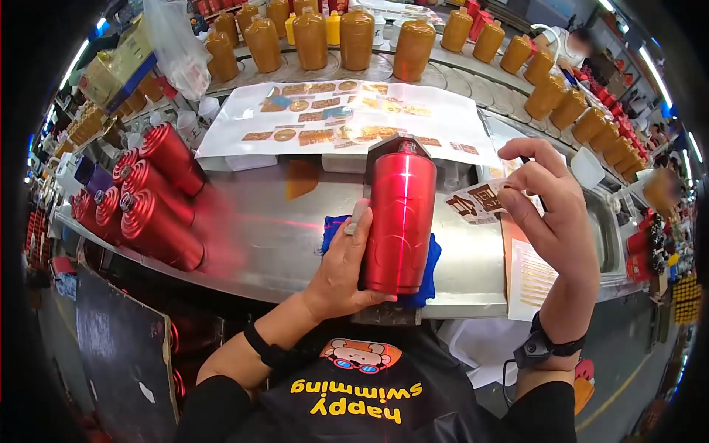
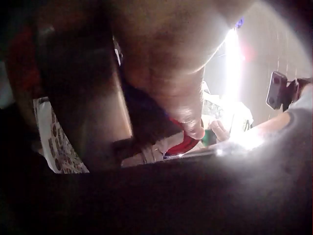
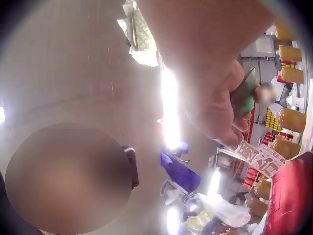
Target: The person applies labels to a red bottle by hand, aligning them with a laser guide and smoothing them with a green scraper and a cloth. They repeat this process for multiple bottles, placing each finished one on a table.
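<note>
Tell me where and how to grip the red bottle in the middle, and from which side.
Take the red bottle by its lower body, coming from the person's left, fingers along the flank and thumb at the base. The body looks broad and rounded there, while the neck end narrows. The left hand holds that side; the right hand pinches a printed sheet opposite.

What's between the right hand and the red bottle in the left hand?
A small brown-printed sheet, pinched by the right hand and reaching out toward the red bottle, as the head view shows.
</note>
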The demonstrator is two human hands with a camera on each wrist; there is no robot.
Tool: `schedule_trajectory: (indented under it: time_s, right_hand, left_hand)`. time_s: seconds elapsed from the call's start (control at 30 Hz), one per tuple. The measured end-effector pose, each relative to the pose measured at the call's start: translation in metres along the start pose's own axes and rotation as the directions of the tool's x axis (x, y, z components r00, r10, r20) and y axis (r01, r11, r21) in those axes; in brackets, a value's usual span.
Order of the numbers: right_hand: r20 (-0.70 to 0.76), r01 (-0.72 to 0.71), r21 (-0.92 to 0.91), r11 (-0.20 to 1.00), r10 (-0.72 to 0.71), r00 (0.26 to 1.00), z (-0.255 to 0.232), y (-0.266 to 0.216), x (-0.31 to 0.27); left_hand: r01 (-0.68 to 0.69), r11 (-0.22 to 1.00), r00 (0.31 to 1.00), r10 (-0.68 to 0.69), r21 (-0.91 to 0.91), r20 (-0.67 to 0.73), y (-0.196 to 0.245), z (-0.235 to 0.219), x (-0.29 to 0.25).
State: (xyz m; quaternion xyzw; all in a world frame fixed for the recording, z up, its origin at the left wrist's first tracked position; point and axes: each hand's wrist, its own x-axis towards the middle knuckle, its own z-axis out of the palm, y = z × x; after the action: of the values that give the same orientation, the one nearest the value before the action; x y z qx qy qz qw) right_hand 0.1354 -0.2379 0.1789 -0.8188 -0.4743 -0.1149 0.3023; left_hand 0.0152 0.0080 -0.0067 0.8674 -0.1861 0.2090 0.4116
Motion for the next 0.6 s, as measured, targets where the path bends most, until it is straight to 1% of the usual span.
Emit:
schedule_trajectory:
  time_s: [0.1,0.17,0.2,0.27,0.3,0.33,0.37,0.4,0.43,0.53,0.57,0.6]
  right_hand:
    - [0.041,0.074,0.013,0.997,-0.074,0.996,-0.006,-0.007,0.009]
    - [0.067,0.135,0.022,0.991,-0.136,0.988,-0.009,-0.011,0.019]
    - [0.083,0.125,0.045,0.991,-0.128,0.988,-0.006,-0.01,0.023]
    - [0.114,0.105,0.09,0.99,-0.115,0.987,0.004,-0.005,0.034]
    - [0.128,0.163,0.098,0.982,-0.175,0.976,0.014,0.004,0.04]
    - [0.129,0.133,0.127,0.983,-0.15,0.98,0.027,0.01,0.043]
    - [0.167,0.075,0.158,0.985,-0.101,0.981,0.038,0.014,0.045]
    - [0.207,0.016,0.187,0.982,-0.056,0.977,0.047,0.019,0.047]
    - [0.199,0.014,0.182,0.983,-0.051,0.979,0.057,0.026,0.049]
    - [0.174,0.015,0.177,0.984,-0.047,0.984,0.079,0.042,0.049]
    - [0.165,0.019,0.182,0.983,-0.049,0.985,0.083,0.046,0.049]
    - [0.154,0.022,0.185,0.982,-0.051,0.987,0.085,0.048,0.049]
  left_hand:
    - [-0.049,0.997,0.999,0.048,0.051,0.021,0.003,-0.004,0.002]
    - [-0.058,0.996,0.998,0.056,0.071,0.04,0.009,-0.011,0.007]
    - [-0.064,0.995,0.997,0.06,0.081,0.05,0.011,-0.014,0.01]
    - [0.047,0.994,0.99,-0.033,-0.096,0.139,0.008,-0.023,0.009]
    - [0.107,0.978,0.979,-0.072,-0.179,0.191,0.005,-0.026,0.01]
    - [0.171,0.921,0.981,-0.124,-0.351,0.15,0.002,-0.025,0.016]
    - [0.219,0.83,0.976,-0.185,-0.513,0.118,-0.002,-0.021,0.024]
    - [0.25,0.709,0.963,-0.251,-0.66,0.095,-0.002,-0.018,0.034]
    - [0.253,0.654,0.955,-0.287,-0.713,0.075,0.003,-0.018,0.043]
    - [0.34,0.581,0.899,-0.432,-0.739,0.073,0.006,-0.007,0.063]
    - [0.358,0.59,0.89,-0.45,-0.724,0.073,0.007,-0.004,0.065]
    - [0.345,0.621,0.897,-0.44,-0.704,0.051,0.006,-0.001,0.066]
